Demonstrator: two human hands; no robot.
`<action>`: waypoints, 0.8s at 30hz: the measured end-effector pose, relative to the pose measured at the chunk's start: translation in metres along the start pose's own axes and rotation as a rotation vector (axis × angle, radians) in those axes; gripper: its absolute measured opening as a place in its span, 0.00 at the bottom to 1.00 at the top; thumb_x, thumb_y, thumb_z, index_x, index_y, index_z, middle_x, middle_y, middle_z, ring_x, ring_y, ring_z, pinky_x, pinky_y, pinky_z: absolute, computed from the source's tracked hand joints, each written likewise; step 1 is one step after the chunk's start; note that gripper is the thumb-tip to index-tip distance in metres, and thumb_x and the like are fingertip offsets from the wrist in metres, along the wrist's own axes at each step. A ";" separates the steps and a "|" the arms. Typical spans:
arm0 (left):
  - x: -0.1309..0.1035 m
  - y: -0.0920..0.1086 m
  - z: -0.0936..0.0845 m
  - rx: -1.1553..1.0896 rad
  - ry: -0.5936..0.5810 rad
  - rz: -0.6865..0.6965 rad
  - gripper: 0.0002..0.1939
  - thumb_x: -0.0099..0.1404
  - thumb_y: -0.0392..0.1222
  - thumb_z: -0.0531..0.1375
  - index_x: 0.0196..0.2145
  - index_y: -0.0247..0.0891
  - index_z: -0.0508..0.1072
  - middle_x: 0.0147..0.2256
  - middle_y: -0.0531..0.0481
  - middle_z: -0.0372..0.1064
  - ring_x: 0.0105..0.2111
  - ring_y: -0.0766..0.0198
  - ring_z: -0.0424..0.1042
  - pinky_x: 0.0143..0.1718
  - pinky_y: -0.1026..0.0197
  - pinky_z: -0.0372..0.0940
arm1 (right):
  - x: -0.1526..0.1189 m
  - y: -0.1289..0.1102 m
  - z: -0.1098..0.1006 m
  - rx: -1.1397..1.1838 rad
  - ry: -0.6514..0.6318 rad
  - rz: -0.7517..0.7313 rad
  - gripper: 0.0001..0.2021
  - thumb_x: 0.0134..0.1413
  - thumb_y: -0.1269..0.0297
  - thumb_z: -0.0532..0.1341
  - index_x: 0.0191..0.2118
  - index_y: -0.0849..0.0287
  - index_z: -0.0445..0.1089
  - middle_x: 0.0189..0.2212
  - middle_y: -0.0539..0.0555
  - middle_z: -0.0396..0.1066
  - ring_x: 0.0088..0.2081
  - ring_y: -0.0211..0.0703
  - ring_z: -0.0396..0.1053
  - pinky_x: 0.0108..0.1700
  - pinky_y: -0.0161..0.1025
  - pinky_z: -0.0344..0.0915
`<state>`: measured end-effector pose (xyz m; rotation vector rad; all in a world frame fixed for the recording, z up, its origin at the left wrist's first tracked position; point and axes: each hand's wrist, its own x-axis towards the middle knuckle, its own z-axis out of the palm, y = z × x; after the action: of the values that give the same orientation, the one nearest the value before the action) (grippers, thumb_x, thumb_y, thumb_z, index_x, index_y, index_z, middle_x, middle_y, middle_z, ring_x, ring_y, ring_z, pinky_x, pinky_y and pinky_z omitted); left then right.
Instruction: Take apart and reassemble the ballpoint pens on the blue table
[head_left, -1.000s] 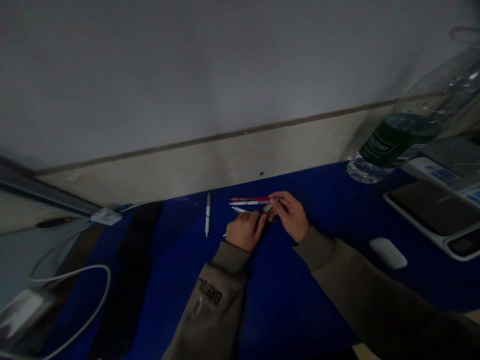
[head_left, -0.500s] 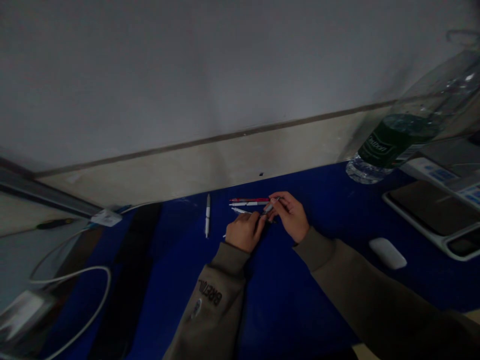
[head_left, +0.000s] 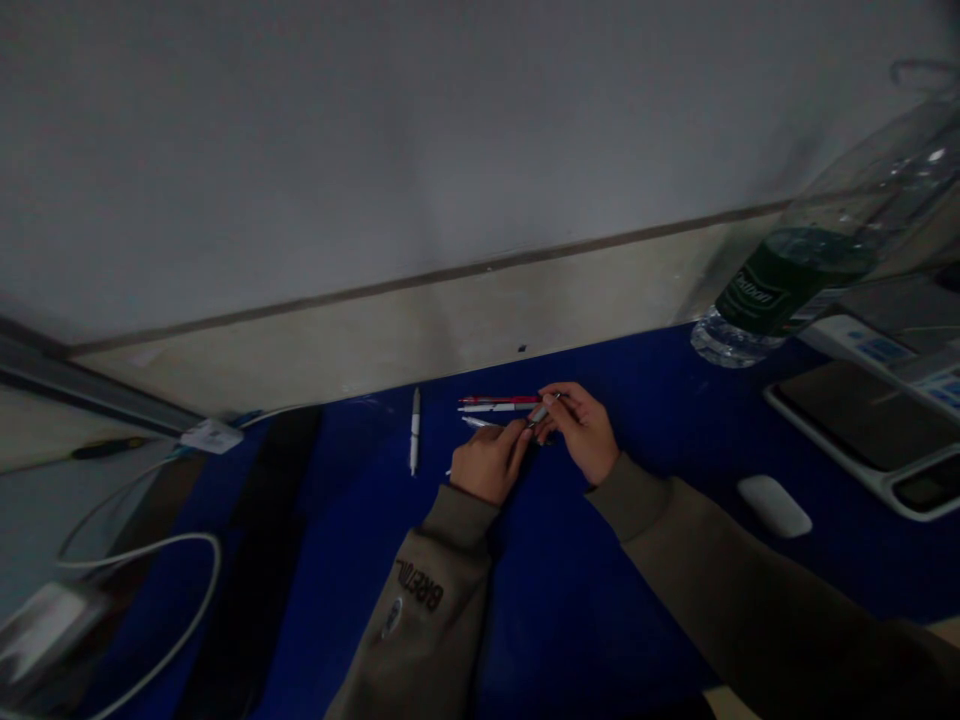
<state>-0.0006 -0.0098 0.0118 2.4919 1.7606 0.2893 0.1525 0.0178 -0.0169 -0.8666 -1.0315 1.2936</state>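
Note:
Between my hands is a small grey and silver pen part [head_left: 539, 413], slanting up to the right. My right hand [head_left: 583, 432] pinches its upper end between thumb and fingers. At its lower end, the fingers of my left hand [head_left: 489, 461] are closed on it, though the fingertips partly hide what they grip. Just behind the hands lie a red pen [head_left: 495, 400] and a white pen [head_left: 491, 408], side by side. Another white pen piece [head_left: 478, 422] pokes out behind my left hand. Apart on the left rests a white and grey pen [head_left: 415, 432].
On the blue table [head_left: 600, 600] stand a large plastic bottle [head_left: 787, 285] with a green label and a scale [head_left: 862, 430] at the right. A white rounded case [head_left: 775, 506] lies nearer. A white cable [head_left: 214, 570] loops at the left beside a black strip [head_left: 262, 560]. The wall rises behind.
Both hands stay almost in place. The left fingertips have shifted slightly upward and to the right along the pen part; the surrounding things have not moved.

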 end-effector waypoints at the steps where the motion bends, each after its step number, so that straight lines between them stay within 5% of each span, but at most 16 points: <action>1: 0.000 0.001 -0.001 0.008 -0.003 -0.010 0.20 0.72 0.51 0.42 0.50 0.49 0.69 0.34 0.49 0.73 0.35 0.62 0.71 0.28 0.64 0.58 | 0.000 0.000 0.000 0.003 0.002 0.002 0.13 0.55 0.54 0.61 0.40 0.58 0.65 0.26 0.50 0.72 0.22 0.37 0.70 0.24 0.36 0.69; 24: 0.000 0.006 -0.005 0.004 -0.017 -0.030 0.19 0.71 0.50 0.45 0.52 0.50 0.68 0.36 0.49 0.74 0.36 0.61 0.71 0.29 0.65 0.58 | 0.000 -0.002 0.000 0.010 0.023 0.019 0.14 0.54 0.53 0.61 0.40 0.58 0.65 0.26 0.51 0.72 0.23 0.37 0.71 0.25 0.36 0.69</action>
<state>0.0034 -0.0124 0.0176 2.4606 1.7926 0.2623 0.1532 0.0173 -0.0156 -0.8834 -0.9996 1.3007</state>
